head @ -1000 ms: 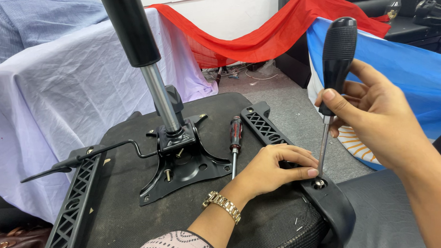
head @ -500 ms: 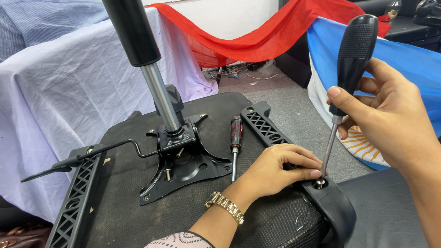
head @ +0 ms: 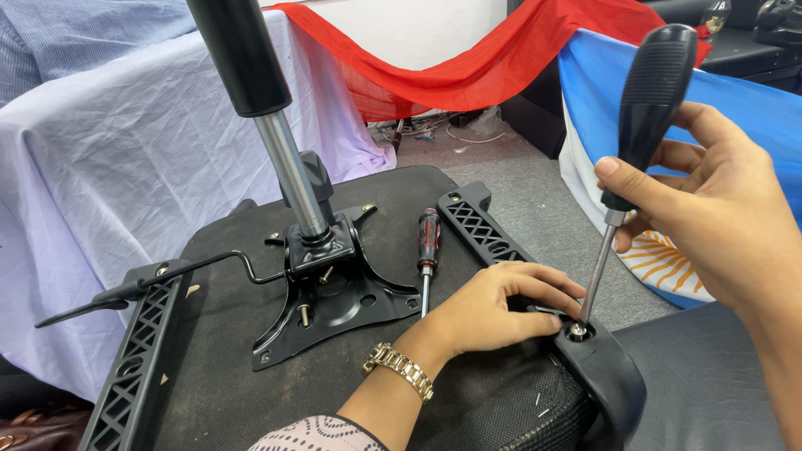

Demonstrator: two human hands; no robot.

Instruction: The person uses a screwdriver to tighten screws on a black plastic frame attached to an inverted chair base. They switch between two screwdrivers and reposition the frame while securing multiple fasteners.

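Note:
An upturned office chair seat (head: 246, 364) lies before me with its black metal mechanism plate (head: 332, 299) and gas cylinder (head: 263, 106) pointing up. My right hand (head: 729, 214) grips the black handle of a long screwdriver (head: 629, 146), whose tip rests on a screw (head: 580, 331) in the right armrest bracket (head: 602, 378). My left hand (head: 502, 306), with a gold watch at the wrist, lies on the armrest bracket beside the screw, fingers curled over the edge. A second, red-and-black screwdriver (head: 428, 251) lies loose on the seat underside.
A black lattice armrest support (head: 126, 377) runs along the seat's left side, another (head: 485, 227) on the right. A lever (head: 154, 283) sticks out left of the plate. Lilac cloth (head: 106, 165), red cloth (head: 467, 72) and blue fabric (head: 770, 106) surround the seat.
The screwdriver handle has tilted further right and up as my right hand shifted with it. The tip has stayed on the screw. My left hand has barely moved.

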